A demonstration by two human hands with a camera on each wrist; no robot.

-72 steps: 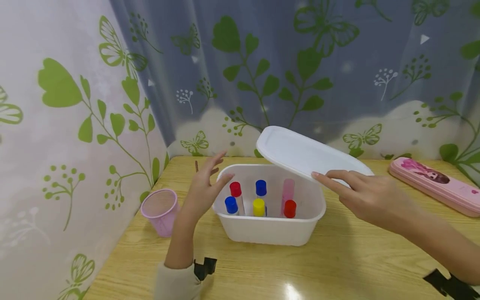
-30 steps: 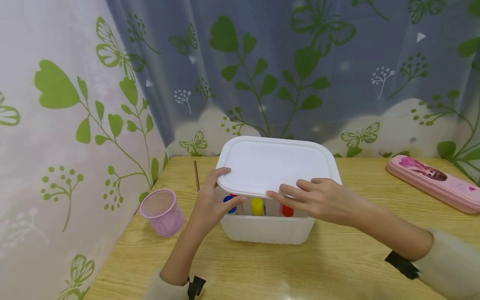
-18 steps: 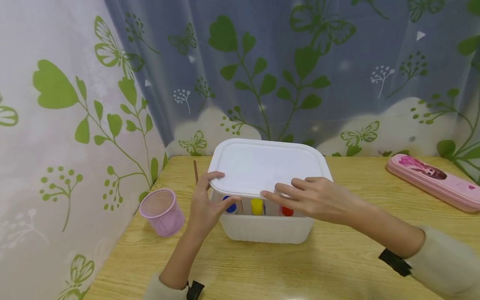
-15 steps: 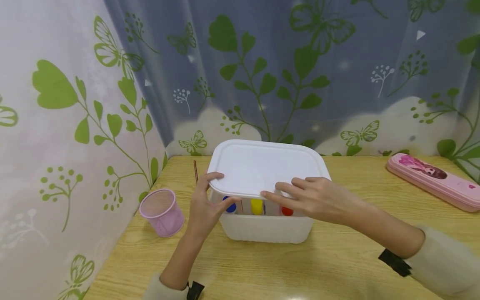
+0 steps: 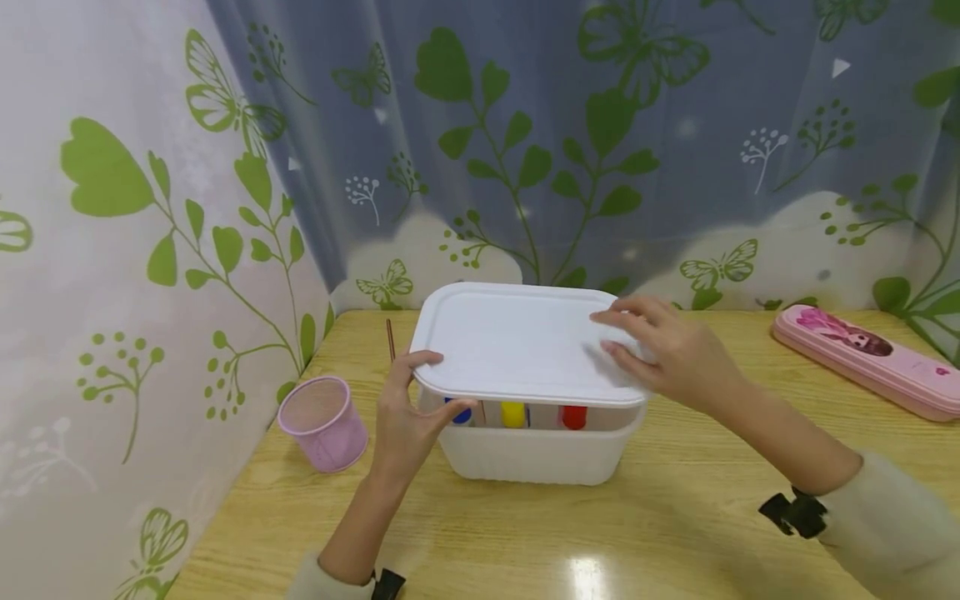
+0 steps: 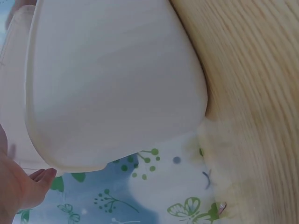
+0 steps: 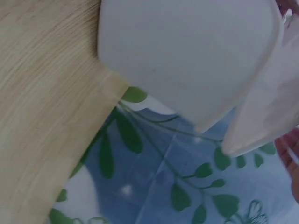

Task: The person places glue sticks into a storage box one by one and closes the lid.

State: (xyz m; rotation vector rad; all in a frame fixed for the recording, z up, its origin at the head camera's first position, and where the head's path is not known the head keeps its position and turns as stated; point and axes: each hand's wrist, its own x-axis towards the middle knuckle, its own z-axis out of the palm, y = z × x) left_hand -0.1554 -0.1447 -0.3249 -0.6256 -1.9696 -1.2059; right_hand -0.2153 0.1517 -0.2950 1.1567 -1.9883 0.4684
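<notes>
A white lid (image 5: 517, 346) lies on top of a white box (image 5: 536, 450) that stands near the back of the desk (image 5: 675, 517), a bit left of the middle. The lid is not shut yet. Its front edge sits a little high, so you can peek in through the gap and see a blue cap (image 5: 459, 413), a yellow cap (image 5: 513, 413) and a red cap (image 5: 573, 417) inside.

The left hand (image 5: 405, 417) holds the front left corner of the lid. Its thumb is on top and its fingers are curled under the edge, likely to keep that corner in line with the box. The right hand (image 5: 671, 354) rests on the right side of the lid. Its fingers are only a little bent and lie on top, as if to push the lid down flat.

A pink mesh cup (image 5: 322, 423) stands by the left edge of the desk. A pink pencil case (image 5: 870, 360) lies at the back right corner. It has a picture of a girl on it. I cannot see any words to read.
</notes>
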